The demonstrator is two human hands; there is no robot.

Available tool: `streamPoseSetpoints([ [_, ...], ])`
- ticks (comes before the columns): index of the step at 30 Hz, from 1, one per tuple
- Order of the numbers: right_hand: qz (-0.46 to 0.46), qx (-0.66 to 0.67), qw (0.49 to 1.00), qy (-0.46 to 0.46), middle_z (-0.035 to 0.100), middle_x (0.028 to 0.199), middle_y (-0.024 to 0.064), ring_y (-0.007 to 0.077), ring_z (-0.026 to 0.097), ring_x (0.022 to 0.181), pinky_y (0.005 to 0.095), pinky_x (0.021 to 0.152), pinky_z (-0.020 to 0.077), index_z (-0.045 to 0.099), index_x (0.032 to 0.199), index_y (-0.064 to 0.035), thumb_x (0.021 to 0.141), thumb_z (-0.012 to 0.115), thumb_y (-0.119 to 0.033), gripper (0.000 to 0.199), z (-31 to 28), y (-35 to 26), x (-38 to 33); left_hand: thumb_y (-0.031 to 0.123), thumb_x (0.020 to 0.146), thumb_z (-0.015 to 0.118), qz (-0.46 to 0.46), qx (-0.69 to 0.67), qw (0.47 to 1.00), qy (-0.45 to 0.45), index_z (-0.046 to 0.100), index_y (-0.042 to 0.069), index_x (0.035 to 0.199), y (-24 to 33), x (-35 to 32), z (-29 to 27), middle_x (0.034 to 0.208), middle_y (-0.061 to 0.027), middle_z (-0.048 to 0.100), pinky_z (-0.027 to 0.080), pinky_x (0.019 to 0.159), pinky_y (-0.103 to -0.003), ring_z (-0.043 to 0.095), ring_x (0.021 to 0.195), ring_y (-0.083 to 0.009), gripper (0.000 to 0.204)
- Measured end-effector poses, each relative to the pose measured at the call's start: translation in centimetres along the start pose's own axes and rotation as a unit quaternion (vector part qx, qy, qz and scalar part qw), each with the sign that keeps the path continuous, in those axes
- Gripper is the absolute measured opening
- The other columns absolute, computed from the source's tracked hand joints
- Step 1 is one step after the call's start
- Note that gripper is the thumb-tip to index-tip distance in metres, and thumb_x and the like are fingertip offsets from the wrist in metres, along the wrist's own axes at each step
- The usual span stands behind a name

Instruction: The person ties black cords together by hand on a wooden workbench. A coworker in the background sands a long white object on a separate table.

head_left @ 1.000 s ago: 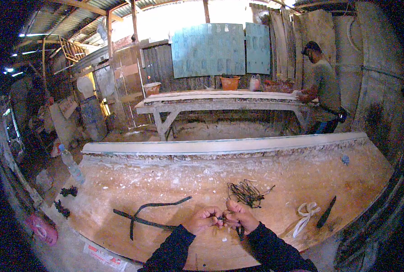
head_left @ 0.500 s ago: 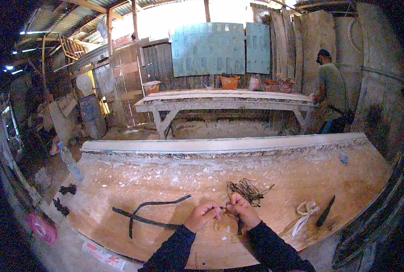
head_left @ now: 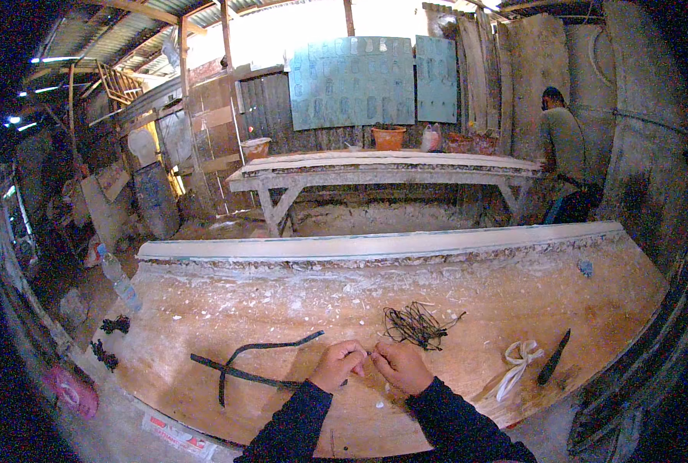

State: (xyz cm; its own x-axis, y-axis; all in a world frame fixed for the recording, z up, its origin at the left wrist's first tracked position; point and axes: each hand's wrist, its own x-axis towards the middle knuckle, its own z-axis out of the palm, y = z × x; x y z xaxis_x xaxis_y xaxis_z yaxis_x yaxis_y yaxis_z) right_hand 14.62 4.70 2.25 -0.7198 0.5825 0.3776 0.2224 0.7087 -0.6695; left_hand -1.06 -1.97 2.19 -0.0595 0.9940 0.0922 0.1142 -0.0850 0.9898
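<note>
My left hand (head_left: pixel 336 365) and my right hand (head_left: pixel 402 366) meet low over a plaster-crusted wooden workbench (head_left: pixel 205 309), fingertips pinched together on a thin dark wire that is too small to see well. A tangled bundle of thin black wire (head_left: pixel 415 324) lies just beyond my right hand. To the left of my left hand lie dark bent metal strips (head_left: pixel 244 366), forming a curved forked shape. Both forearms wear dark sleeves.
A white cloth strip (head_left: pixel 517 359) and a dark knife-like tool (head_left: pixel 554 356) lie at the right. A long white moulding (head_left: pixel 375 245) runs along the bench's far edge. Behind stands a second bench (head_left: pixel 382 166) with orange pots; a person (head_left: pixel 564 150) works there. A plastic bottle (head_left: pixel 116 274) is left.
My hands stay together on the wire, shifted slightly. The person at the back bench has turned away toward the right wall.
</note>
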Motion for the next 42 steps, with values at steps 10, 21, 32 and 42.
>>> streamPoseSetpoints([
  [10, 0.177, 0.553, 0.811, -0.072, 0.029, 0.055, -0.0059, 0.0053, 0.027, 0.049, 0.0213, 0.046, 0.0199, 0.042, 0.064, -0.0101, 0.078, 0.054, -0.023, 0.023, 0.1, -0.6, -1.0, 0.021, 0.077, 0.051, -0.061, -0.358, 0.926, -0.105, 0.040, 0.011, 0.068, -0.1, -1.3, 1.5, 0.051, 0.0040, 0.030, 0.041, 0.043, -0.026, 0.044, 0.048, -0.0117, 0.018],
  [21, 0.148, 0.638, 0.746, -0.120, 0.028, 0.052, -0.0056, 0.0059, 0.026, 0.046, 0.0212, 0.044, 0.0184, 0.036, 0.059, -0.0116, 0.074, 0.057, -0.026, 0.030, -0.6, -2.0, -1.5, 0.023, 0.076, 0.051, -0.080, -0.383, 0.914, -0.108, 0.038, 0.011, 0.063, 1.4, -2.9, 2.0, 0.047, 0.0029, 0.030, 0.040, 0.040, -0.026, 0.047, 0.044, -0.0138, 0.022],
  [32, 0.131, 0.528, 0.825, 0.152, 0.049, 0.073, -0.0017, 0.0088, 0.047, 0.069, 0.0207, 0.065, 0.0356, 0.051, 0.081, -0.0072, 0.082, 0.055, -0.020, 0.013, 0.3, -1.0, 0.5, 0.029, 0.078, 0.058, 0.121, -0.268, 0.956, -0.014, 0.049, 0.005, 0.092, -1.9, 0.8, 1.8, 0.082, -0.0021, 0.053, 0.040, 0.070, -0.022, 0.051, 0.075, -0.0098, 0.029],
  [42, 0.182, 0.579, 0.773, 0.181, 0.054, 0.076, -0.0003, 0.0119, 0.052, 0.071, 0.0250, 0.068, 0.0422, 0.053, 0.089, -0.0064, 0.082, 0.054, -0.013, 0.010, -0.9, 0.6, 0.6, 0.008, 0.076, 0.061, 0.072, -0.084, 0.992, 0.065, 0.049, 0.004, 0.105, -1.8, 1.2, 1.1, 0.089, -0.0012, 0.056, 0.041, 0.072, -0.024, 0.052, 0.081, -0.0088, 0.031],
])
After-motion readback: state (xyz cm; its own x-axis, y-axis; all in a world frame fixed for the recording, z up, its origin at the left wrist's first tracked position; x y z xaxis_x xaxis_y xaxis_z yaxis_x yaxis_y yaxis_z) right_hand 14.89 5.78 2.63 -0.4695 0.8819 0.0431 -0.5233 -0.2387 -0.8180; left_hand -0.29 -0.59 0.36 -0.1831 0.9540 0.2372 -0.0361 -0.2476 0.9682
